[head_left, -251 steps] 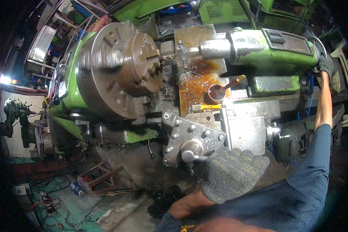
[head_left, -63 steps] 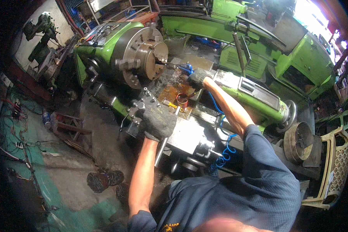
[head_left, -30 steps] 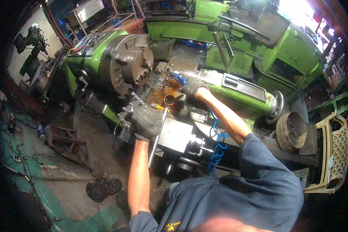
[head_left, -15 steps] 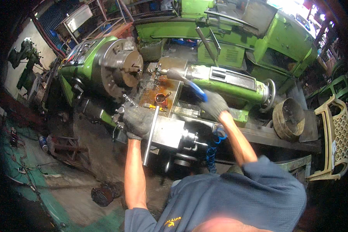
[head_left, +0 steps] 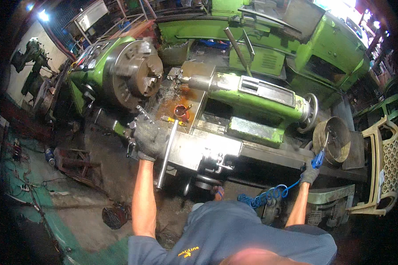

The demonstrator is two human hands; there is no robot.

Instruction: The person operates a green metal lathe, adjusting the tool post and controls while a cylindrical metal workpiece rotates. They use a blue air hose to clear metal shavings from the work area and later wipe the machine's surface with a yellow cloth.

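Observation:
My left hand (head_left: 148, 140), in a dark grey glove, is closed over the lathe's tool post (head_left: 132, 126); its fingertips are partly hidden. Beside it a long steel bar handle (head_left: 167, 154) slants down toward me. At the right, my gloved right hand (head_left: 309, 174) grips a blue air blow gun (head_left: 317, 160). Its thin nozzle reaches up to the rim of a round metal drum (head_left: 319, 140). A coiled blue hose (head_left: 263, 197) runs from the gun back toward my body. The large lathe chuck (head_left: 139, 73) stands at the left, its rim smeared by motion.
The green tailstock (head_left: 256, 95) with its handwheel (head_left: 311, 109) stands right of the chuck. A red pot with a brush (head_left: 181, 113) sits on the rusty plate behind my left hand. Beige plastic chair (head_left: 378, 165) at far right; another green machine (head_left: 292, 48) behind.
My right hand has swung from beside the tailstock to the drum at the right with the blow gun, stretching the hose. My left hand stays on the tool post.

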